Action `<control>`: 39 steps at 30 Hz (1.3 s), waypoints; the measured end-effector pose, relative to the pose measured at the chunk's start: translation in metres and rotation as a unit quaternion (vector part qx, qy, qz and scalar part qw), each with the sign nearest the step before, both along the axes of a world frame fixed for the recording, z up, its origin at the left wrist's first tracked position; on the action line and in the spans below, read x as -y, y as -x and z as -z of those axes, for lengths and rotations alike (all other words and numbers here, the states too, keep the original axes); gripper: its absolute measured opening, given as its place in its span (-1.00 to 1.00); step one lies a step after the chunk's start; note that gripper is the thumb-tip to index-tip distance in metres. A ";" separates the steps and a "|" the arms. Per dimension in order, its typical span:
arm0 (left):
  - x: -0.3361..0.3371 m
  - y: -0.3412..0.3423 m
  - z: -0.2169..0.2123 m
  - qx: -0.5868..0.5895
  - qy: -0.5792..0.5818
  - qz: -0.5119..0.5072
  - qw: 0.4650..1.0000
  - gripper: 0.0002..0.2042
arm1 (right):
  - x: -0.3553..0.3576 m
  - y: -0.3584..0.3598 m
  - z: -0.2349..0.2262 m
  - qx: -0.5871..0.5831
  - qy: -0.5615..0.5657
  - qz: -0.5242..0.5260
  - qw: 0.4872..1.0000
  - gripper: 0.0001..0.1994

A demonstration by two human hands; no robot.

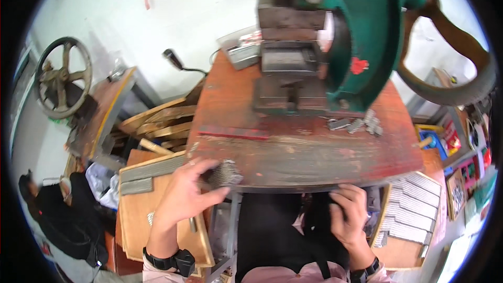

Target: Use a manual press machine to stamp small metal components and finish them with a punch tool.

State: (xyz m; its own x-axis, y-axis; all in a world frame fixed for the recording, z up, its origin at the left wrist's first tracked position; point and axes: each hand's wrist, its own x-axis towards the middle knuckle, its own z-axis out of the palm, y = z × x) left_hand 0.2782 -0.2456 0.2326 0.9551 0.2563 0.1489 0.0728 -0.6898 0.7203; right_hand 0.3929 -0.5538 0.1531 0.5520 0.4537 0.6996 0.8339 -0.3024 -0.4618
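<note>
At the near left edge of the red worktable (293,147), a bundle of small grey metal pieces (224,174) is grasped by the left hand (183,196), just ahead of its fingers. The right hand (350,214) is curled below the near edge; any grip there cannot be told. Two hands, one bundle and one green press (361,47) are counted; loose metal pieces (356,123) lie by its base.
</note>
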 end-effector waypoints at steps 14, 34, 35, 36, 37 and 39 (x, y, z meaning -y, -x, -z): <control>0.086 -0.118 0.007 -0.044 -0.169 0.219 0.960 -0.45 | -0.026 -0.061 -0.051 -0.150 0.113 -0.121 0.975 -0.33; 0.093 -0.117 0.017 0.000 -0.096 0.205 0.974 -0.49 | -0.053 -0.060 -0.030 -0.605 -0.418 -0.283 0.616 -0.60; 0.092 -0.114 0.017 -0.006 -0.084 0.194 0.977 -0.44 | -0.049 -0.061 -0.034 -0.555 -0.336 -0.266 0.713 -0.54; 0.091 -0.112 0.017 -0.002 -0.071 0.184 0.980 -0.39 | -0.043 -0.063 -0.039 -0.509 -0.234 -0.247 0.791 -0.47; 0.090 -0.110 0.017 -0.010 -0.070 0.181 0.981 -0.39 | -0.038 -0.065 -0.042 -0.496 -0.244 -0.246 0.796 -0.47; 0.088 -0.106 0.016 -0.004 -0.033 0.161 0.986 -0.35 | -0.030 -0.072 -0.047 -0.187 0.076 -0.175 0.964 -0.32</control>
